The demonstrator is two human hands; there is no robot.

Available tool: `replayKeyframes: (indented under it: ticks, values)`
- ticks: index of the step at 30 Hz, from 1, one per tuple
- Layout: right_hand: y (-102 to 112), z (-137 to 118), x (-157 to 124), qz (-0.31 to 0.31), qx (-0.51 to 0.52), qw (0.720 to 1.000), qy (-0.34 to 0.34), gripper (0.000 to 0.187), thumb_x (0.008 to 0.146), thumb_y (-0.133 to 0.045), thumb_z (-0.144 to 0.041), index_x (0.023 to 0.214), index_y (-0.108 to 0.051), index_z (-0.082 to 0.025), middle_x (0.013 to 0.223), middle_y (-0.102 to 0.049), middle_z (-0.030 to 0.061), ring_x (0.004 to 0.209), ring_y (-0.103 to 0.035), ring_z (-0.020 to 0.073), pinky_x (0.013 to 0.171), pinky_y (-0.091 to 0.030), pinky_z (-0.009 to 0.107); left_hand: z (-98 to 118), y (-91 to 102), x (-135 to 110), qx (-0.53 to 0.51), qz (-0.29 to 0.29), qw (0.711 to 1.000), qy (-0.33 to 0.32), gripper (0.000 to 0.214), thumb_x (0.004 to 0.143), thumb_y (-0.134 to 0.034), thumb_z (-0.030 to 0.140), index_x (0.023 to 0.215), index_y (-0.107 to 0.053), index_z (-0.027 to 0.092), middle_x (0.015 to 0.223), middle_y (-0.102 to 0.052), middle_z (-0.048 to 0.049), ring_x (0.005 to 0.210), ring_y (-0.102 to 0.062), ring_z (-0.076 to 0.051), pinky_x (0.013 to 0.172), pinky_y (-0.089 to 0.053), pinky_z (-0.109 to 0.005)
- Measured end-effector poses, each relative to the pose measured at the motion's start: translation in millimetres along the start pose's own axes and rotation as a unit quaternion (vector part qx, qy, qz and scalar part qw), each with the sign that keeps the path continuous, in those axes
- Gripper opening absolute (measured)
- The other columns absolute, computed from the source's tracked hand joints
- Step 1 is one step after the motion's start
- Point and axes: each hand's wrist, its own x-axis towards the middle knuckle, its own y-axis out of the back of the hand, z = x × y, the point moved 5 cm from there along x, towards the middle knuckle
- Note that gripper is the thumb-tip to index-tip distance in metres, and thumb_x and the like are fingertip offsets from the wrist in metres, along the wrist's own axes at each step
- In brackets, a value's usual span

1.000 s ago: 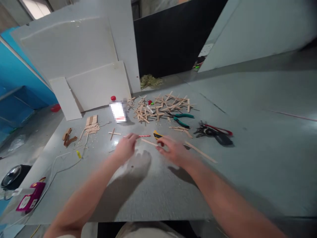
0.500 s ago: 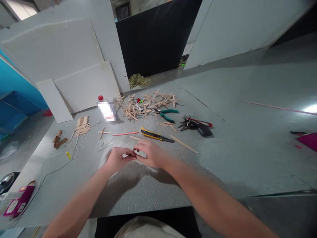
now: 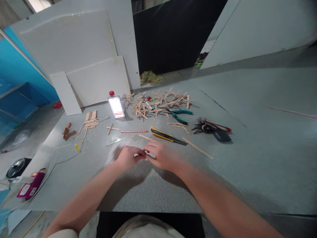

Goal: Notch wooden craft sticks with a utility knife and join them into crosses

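A thin wooden stick lay on the grey table just beyond the right hand, its near end close to the knuckles. The left hand and right hand met fingertip to fingertip above the tabletop, fingers curled in a pinch, but whether they gripped anything couldn't be told. Yellow-black cutter and red pencil lay past the hands, teal-handled pliers and stick pile farther back.

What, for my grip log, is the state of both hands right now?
Left hand: curled as if pinching; whether it holds anything can't be told.
Right hand: curled close by the left; whether it holds anything can't be told.
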Motion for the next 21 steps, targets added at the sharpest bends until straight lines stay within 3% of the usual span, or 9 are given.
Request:
replayKeyframes:
  ticks: [7,21]
  values:
    - [-3,-2,0,-0.012,-0.014,1.000,-0.001,0.010,0.096,-0.057,-0.017,0.092,-0.066,-0.020,0.087,-0.067,0.0059,0.087,-0.060,0.0228,0.076,-0.048,0.036,-8,-1.1,0,-0.013,0.011,0.999,0.043,0.010,0.078,-0.075,0.021,0.075,-0.079,0.030,0.075,-0.077,0.0017,0.070,-0.071,-0.019,0.076,-0.057,-0.031]
    - [-1,-2,3,-0.016,-0.011,1.000,0.001,0.011,0.097,-0.062,-0.024,0.089,-0.068,-0.020,0.082,-0.067,0.0042,0.083,-0.061,0.0207,0.072,-0.047,0.033,-21,-5.5,3,-0.127,-0.058,0.985,0.106,0.006,0.072,-0.076,0.025,0.071,-0.073,0.021,0.070,-0.072,0.0001,0.065,-0.065,-0.015,0.064,-0.050,-0.026]
